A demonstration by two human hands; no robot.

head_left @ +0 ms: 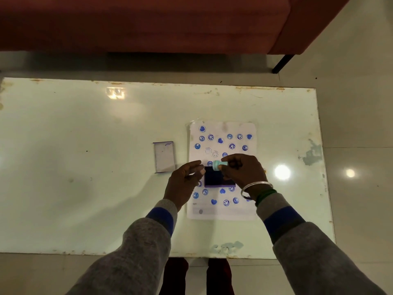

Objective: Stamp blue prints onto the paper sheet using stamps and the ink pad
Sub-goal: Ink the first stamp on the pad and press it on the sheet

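Observation:
A white paper sheet [222, 145] lies on the table, covered with several blue heart and smiley prints. The dark blue ink pad [217, 179] rests on the sheet's middle. My right hand [242, 171] pinches a small light-green stamp [217, 165] sideways, just above the pad's far edge. My left hand [185, 182] hovers at the pad's left side with fingers curled; whether it touches the pad or holds anything I cannot tell.
The ink pad's clear lid [164, 156] lies left of the sheet on the glossy white table [85, 167]. A red sofa [148, 22] stands beyond the far edge, one black leg [281, 63] on the tiled floor. My knees show below the near edge.

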